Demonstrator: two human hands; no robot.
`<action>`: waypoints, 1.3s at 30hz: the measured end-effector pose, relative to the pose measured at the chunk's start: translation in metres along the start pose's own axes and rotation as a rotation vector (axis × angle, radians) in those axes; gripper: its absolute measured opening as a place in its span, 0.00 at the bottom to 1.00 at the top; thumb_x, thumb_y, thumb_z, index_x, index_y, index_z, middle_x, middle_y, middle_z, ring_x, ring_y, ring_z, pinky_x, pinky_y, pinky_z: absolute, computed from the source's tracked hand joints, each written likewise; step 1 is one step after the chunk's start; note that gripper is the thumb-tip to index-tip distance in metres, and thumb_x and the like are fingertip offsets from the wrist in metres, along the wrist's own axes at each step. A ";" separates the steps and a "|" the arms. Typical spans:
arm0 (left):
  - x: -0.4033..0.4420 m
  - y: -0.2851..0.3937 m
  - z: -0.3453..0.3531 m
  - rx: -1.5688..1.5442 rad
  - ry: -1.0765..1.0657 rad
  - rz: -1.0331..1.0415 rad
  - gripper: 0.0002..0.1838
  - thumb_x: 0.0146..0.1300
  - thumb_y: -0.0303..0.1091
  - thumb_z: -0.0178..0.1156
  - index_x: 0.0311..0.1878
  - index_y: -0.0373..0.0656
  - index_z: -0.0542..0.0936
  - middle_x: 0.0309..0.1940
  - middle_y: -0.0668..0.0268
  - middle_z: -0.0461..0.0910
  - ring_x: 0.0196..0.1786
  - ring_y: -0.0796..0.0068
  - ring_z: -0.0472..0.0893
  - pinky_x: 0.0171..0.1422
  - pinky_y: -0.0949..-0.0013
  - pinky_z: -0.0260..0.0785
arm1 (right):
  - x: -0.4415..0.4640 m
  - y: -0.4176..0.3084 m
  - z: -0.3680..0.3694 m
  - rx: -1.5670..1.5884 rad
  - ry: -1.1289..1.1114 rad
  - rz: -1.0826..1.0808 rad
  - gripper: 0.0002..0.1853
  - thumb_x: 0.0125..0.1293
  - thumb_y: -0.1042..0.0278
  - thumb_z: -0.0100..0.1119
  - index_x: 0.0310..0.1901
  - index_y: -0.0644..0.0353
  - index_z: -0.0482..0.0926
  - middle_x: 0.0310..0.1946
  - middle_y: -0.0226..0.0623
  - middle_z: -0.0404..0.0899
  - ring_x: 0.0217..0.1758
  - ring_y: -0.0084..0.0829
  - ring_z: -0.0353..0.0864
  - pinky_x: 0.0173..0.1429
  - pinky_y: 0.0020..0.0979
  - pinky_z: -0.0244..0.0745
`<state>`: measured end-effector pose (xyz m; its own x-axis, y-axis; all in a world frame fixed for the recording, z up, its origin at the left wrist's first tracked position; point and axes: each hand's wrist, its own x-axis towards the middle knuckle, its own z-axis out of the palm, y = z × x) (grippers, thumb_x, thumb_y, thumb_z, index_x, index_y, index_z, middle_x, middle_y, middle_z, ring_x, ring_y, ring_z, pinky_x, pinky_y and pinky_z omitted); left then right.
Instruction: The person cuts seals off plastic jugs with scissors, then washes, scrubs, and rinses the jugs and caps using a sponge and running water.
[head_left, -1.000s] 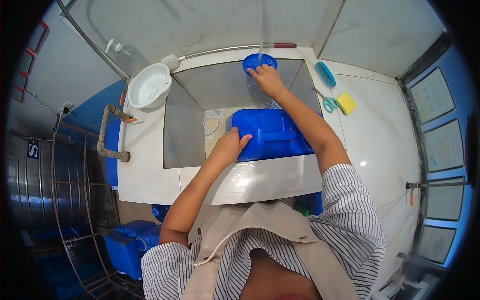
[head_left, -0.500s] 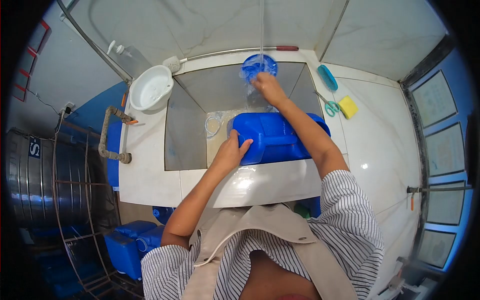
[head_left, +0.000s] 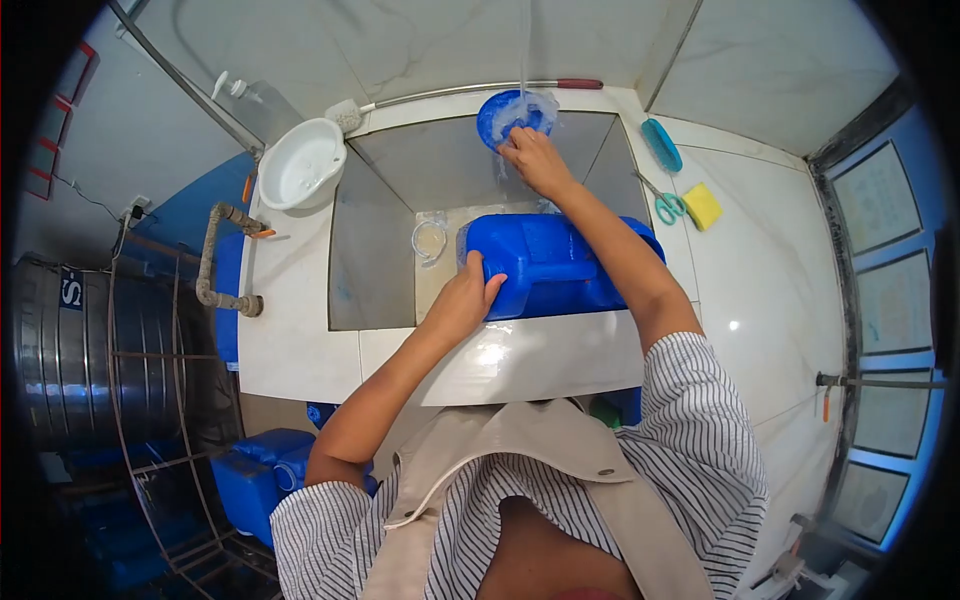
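Observation:
A blue jerrycan [head_left: 545, 265] lies on its side across the front part of the sink [head_left: 372, 230]. My left hand [head_left: 465, 297] grips its left end, the thumb on the near face. Beyond the jerrycan, my right hand [head_left: 538, 160] is closed on the near side of a round blue bowl-like vessel [head_left: 492, 118] at the sink's back edge. A thin stream of water [head_left: 524, 55] falls into this vessel, and some spills down into the sink. Whether the vessel has a handle is hidden by my fingers. A clear ring-shaped piece [head_left: 429, 238] lies on the sink floor.
On the left ledge stand a white basin [head_left: 300, 165] and a pump bottle [head_left: 262, 105]. A long-handled brush [head_left: 460, 92] lies along the back. Right of the sink are a teal brush [head_left: 661, 145], scissors [head_left: 668, 205] and a yellow sponge [head_left: 703, 206]. Pipes [head_left: 212, 260] rise at left.
The blue vessel has shifted slightly left and tilted under the stream, with my right hand moving along. My left hand keeps its hold on the jerrycan. The view has shifted slightly.

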<state>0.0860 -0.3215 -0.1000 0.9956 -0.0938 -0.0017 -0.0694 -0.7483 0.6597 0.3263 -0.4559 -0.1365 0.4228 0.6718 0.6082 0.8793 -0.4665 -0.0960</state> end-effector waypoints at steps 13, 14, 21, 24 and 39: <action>0.064 0.040 0.065 0.568 0.007 0.570 0.12 0.44 0.32 0.63 0.32 0.41 0.73 0.24 0.60 0.79 0.29 0.61 0.80 0.36 0.63 0.69 | -0.037 0.055 -0.030 0.479 0.261 1.021 0.21 0.61 0.61 0.57 0.52 0.66 0.74 0.42 0.47 0.80 0.46 0.43 0.79 0.52 0.39 0.71; 0.070 0.039 0.057 0.560 0.005 0.596 0.12 0.44 0.32 0.63 0.32 0.41 0.73 0.24 0.60 0.79 0.29 0.61 0.80 0.36 0.63 0.69 | -0.048 0.062 -0.050 0.458 0.276 1.031 0.21 0.61 0.61 0.57 0.52 0.66 0.74 0.42 0.47 0.80 0.46 0.43 0.79 0.52 0.39 0.71; 0.094 0.009 -0.006 0.580 -0.010 0.529 0.14 0.47 0.40 0.66 0.30 0.43 0.73 0.20 0.59 0.78 0.26 0.59 0.80 0.36 0.60 0.70 | -0.118 0.018 -0.133 0.906 0.175 1.153 0.19 0.68 0.59 0.49 0.52 0.65 0.74 0.45 0.41 0.78 0.49 0.33 0.76 0.56 0.33 0.68; 0.101 0.005 -0.014 0.594 -0.030 0.500 0.14 0.48 0.41 0.66 0.29 0.43 0.73 0.20 0.59 0.79 0.26 0.59 0.80 0.36 0.59 0.71 | -0.124 -0.015 -0.121 0.417 -0.066 0.960 0.19 0.70 0.60 0.45 0.58 0.61 0.71 0.53 0.42 0.75 0.60 0.37 0.70 0.64 0.29 0.61; 0.101 0.007 -0.017 0.610 -0.051 0.542 0.14 0.46 0.42 0.66 0.30 0.43 0.75 0.22 0.58 0.79 0.28 0.58 0.80 0.35 0.58 0.70 | -0.091 -0.096 -0.104 -0.363 -0.167 0.695 0.34 0.63 0.40 0.44 0.67 0.46 0.59 0.70 0.47 0.50 0.70 0.53 0.50 0.66 0.60 0.45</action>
<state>0.1869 -0.3250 -0.0825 0.8111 -0.5636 0.1564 -0.5768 -0.8151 0.0540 0.1808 -0.5324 -0.1012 0.9001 0.2229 0.3743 0.2889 -0.9485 -0.1299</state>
